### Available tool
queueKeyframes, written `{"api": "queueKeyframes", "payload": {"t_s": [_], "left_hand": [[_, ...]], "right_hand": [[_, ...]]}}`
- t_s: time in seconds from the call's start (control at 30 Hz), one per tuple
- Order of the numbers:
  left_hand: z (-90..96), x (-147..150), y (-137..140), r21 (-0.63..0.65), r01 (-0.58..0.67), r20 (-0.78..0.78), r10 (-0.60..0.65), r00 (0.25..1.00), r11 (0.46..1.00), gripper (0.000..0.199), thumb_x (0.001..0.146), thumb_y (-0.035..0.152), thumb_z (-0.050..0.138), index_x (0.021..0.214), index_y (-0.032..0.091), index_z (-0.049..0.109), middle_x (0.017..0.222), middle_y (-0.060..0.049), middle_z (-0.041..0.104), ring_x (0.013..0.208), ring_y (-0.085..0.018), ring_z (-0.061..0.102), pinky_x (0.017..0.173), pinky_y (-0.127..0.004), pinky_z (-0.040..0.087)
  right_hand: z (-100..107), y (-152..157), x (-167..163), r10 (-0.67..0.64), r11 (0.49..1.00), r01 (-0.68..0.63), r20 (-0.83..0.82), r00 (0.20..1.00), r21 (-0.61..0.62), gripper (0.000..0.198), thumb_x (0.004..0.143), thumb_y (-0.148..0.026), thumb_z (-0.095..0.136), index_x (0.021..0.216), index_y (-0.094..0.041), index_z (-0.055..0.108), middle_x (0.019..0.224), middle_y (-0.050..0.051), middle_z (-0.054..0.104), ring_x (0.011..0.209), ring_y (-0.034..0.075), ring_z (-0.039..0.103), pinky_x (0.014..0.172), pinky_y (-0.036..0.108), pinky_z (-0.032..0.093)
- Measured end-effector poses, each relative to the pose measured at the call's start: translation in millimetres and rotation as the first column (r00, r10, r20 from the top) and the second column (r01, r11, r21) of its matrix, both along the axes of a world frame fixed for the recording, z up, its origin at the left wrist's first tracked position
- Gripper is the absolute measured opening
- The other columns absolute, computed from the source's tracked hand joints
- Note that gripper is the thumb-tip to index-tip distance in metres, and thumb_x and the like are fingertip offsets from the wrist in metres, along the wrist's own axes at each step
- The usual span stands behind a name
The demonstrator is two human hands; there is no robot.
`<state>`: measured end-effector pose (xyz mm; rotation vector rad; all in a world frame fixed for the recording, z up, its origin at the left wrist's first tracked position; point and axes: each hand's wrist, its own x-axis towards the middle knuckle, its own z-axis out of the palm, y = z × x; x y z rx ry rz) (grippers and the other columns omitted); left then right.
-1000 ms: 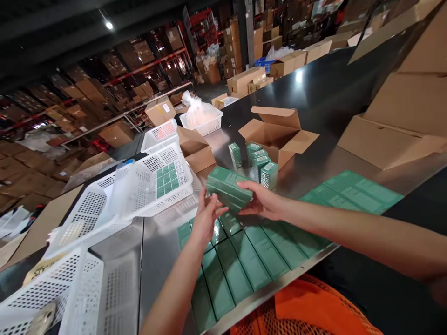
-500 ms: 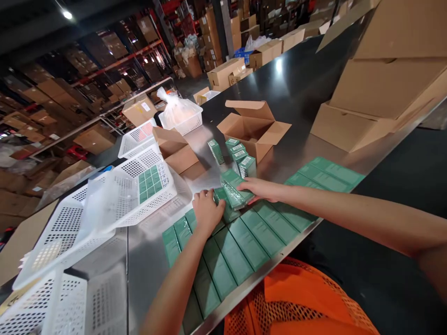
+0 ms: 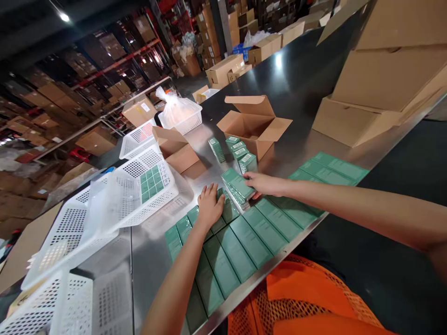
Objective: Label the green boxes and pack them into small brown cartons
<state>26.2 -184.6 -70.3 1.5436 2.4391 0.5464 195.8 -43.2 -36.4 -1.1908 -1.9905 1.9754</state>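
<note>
My right hand (image 3: 262,183) grips a green carton (image 3: 238,184) and holds it tilted, just above the row of flat green cartons (image 3: 244,242) that lies along the near edge of the metal table (image 3: 307,88). My left hand (image 3: 210,206) rests palm down, fingers spread, on the flat cartons just left of the held one. A few upright small green boxes (image 3: 240,153) stand just behind my hands, in front of an open cardboard box (image 3: 256,125).
White perforated baskets (image 3: 139,186) sit at the left, one with green boxes inside. A smaller brown box (image 3: 176,149) and a basket with a plastic bag (image 3: 179,114) lie behind. Large cardboard boxes (image 3: 380,83) fill the right. An orange mesh bin (image 3: 307,302) is below the table edge.
Both hands came down from holding the green carton in the air. The left hand let go and now lies flat on the cartons; the right still holds the carton, low.
</note>
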Motion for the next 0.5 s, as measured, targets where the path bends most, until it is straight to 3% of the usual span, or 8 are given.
{"api": "queueKeyframes", "payload": {"t_s": [0.07,0.13,0.2,0.27,0.37,0.5], "left_hand": [[0.7,2,13,0.008,0.046,0.018,-0.046,0.999,0.999,0.052,0.092,0.035,0.050,0.140,0.017,0.051,0.154,-0.012,0.044,0.147,-0.033,0.029,0.118,-0.053,0.025],[0.2,3,27,0.022,0.093,0.038,-0.094,0.995,0.995,0.051,0.092,0.037,0.053,0.139,0.018,0.051,0.152,-0.012,0.047,0.147,-0.031,0.031,0.118,-0.049,0.027],[-1.0,3,40,0.041,0.133,0.054,-0.135,0.989,0.990,0.051,0.092,0.038,0.054,0.139,0.017,0.051,0.147,-0.013,0.052,0.142,-0.029,0.038,0.115,-0.044,0.033],[-2.5,3,52,0.062,0.158,0.061,-0.162,0.985,0.986,0.050,0.093,0.038,0.055,0.138,0.017,0.051,0.137,-0.015,0.058,0.130,-0.027,0.051,0.108,-0.040,0.041],[-4.7,6,64,0.095,0.147,0.052,-0.153,0.987,0.984,0.046,0.093,0.038,0.055,0.134,0.017,0.053,0.124,-0.014,0.061,0.112,-0.024,0.061,0.097,-0.037,0.048],[-5.7,8,65,0.122,0.067,0.010,-0.069,0.998,0.990,0.037,0.093,0.042,0.055,0.118,0.015,0.062,0.112,-0.014,0.061,0.106,-0.026,0.061,0.094,-0.037,0.047]], "right_hand": [[0,4,9,-0.018,0.999,0.018,0.017,1.000,0.043,0.028,0.094,-0.018,0.045,0.120,-0.019,0.054,0.099,0.008,0.066,0.073,0.017,0.065,0.056,0.024,0.054],[-1,9,19,0.002,0.986,-0.015,0.078,0.997,0.167,0.031,0.097,-0.023,0.043,0.127,-0.019,0.050,0.104,0.009,0.067,0.076,0.019,0.067,0.058,0.025,0.054],[-2,14,28,0.062,0.920,-0.134,0.203,0.977,0.367,0.037,0.098,-0.026,0.042,0.134,-0.017,0.045,0.106,0.011,0.069,0.079,0.020,0.068,0.063,0.027,0.054],[-3,17,33,0.098,0.816,-0.262,0.324,0.941,0.515,0.040,0.099,-0.027,0.042,0.137,-0.015,0.042,0.108,0.011,0.070,0.087,0.023,0.069,0.072,0.029,0.053],[-1,14,33,0.109,0.740,-0.340,0.395,0.912,0.580,0.039,0.098,-0.026,0.043,0.136,-0.015,0.045,0.109,0.014,0.071,0.099,0.027,0.068,0.081,0.032,0.050],[0,8,28,0.182,0.651,-0.478,0.491,0.852,0.590,0.033,0.098,-0.025,0.043,0.125,-0.013,0.057,0.104,0.019,0.072,0.097,0.032,0.070,0.077,0.036,0.050]]}}
